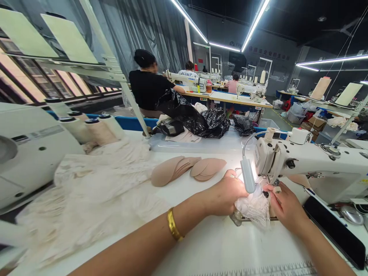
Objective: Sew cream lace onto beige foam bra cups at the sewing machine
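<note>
A white sewing machine (304, 159) stands at the right, with a small grey lamp (247, 176) lighting its needle area. Under the needle lies a piece of white lace fabric (254, 211) with a fringed lower edge. My left hand (227, 193), with a gold bracelet (173, 225) on its wrist, is closed on the left side of the lace; the lamp hides part of its fingertips. Close to the presser foot, my right hand (287, 207) pinches the lace's right edge between thumb and fingers. Beige bra cups (163, 172) lie in two fanned stacks left of the machine.
A heap of cream lace (100, 195) covers the table's left side, beside thread cones (100, 130). A black phone (335, 230) lies right of my right hand; a ruler (258, 270) runs along the front. Beyond black plastic bags (198, 119), a co-worker (149, 86) sits.
</note>
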### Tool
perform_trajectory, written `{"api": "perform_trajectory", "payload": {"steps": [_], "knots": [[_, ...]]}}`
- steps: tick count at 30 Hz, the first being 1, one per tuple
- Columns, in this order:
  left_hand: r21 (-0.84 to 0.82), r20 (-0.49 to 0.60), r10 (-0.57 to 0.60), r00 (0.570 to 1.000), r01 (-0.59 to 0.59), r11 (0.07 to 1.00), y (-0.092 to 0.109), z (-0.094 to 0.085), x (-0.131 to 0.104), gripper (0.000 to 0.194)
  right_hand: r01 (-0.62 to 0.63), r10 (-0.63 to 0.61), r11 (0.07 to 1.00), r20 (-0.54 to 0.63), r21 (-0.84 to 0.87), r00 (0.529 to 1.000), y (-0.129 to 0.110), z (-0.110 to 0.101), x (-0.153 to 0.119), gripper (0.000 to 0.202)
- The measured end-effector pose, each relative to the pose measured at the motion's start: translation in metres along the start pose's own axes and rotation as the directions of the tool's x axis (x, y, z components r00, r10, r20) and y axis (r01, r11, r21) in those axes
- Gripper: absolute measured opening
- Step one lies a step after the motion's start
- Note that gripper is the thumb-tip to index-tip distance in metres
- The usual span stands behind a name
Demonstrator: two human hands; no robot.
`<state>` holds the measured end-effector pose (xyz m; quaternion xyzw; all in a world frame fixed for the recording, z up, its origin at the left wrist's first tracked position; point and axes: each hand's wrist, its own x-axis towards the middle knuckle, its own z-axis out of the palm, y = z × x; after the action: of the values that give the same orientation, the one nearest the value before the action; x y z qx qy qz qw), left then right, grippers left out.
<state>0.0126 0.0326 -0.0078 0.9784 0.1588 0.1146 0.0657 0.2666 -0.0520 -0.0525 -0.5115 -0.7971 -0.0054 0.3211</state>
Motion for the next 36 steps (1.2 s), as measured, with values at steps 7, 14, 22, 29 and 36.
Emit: {"api": "perform_trajectory", "payload": {"steps": [7, 14, 22, 29, 36], "knots": [[-0.026, 0.047, -0.022, 0.999, 0.024, 0.999, 0.002, -0.007, -0.005, 0.017, 0.032, -0.032, 0.999, -0.055, 0.017, 0.998, -0.001, 0.001, -0.002, 0.031], [0.085, 0.069, -0.233, 0.970, 0.227, 0.970, 0.024, -0.011, -0.006, 0.009, 0.210, -0.215, 0.975, 0.068, 0.065, 0.974, -0.034, -0.007, 0.004, 0.028], [-0.017, 0.184, -0.209, 0.960, 0.216, 0.976, 0.036, -0.021, -0.014, 0.022, 0.171, -0.159, 0.979, 0.103, -0.113, 0.982, -0.006, 0.014, 0.001, 0.025], [-0.060, 0.094, -0.057, 0.994, 0.063, 0.996, 0.021, -0.005, -0.013, 0.024, 0.076, -0.068, 0.997, 0.219, -0.025, 0.973, 0.001, -0.011, -0.002, 0.025], [-0.022, 0.035, 0.020, 0.999, -0.019, 1.000, 0.011, 0.003, -0.007, 0.024, -0.056, 0.005, 0.973, 0.227, 0.222, 0.974, -0.014, -0.027, 0.013, 0.028]]}}
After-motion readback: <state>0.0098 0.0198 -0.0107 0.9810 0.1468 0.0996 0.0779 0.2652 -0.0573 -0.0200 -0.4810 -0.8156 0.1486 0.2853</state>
